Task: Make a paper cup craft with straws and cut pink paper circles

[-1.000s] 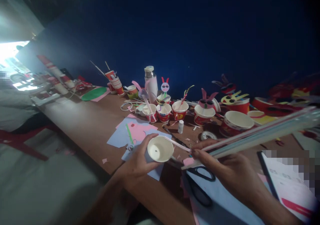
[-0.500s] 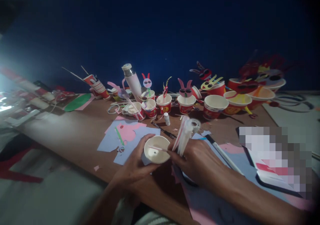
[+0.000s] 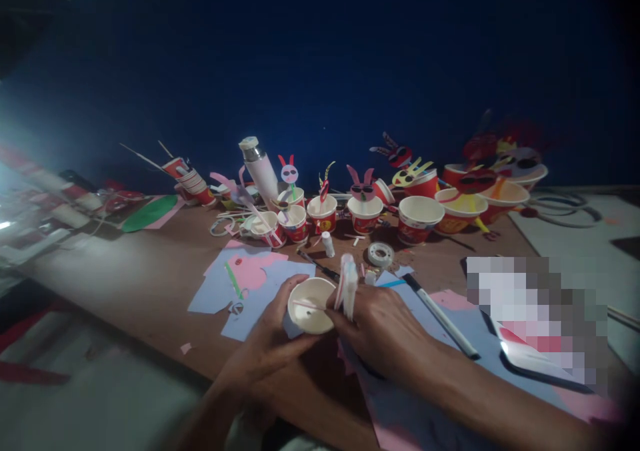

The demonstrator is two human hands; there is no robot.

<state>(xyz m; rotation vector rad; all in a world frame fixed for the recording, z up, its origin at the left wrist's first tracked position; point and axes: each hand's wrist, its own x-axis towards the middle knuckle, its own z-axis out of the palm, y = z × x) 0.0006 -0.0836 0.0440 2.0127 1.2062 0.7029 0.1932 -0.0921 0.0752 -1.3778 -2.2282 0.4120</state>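
Since a thin straw (image 3: 306, 303) crosses the paper cup (image 3: 311, 306), the left hand (image 3: 263, 351) grips the cup steady while the right hand (image 3: 380, 324) closes around bundled straws (image 3: 349, 287).

Probably paper-cup rabbit crafts (image 3: 365, 215)
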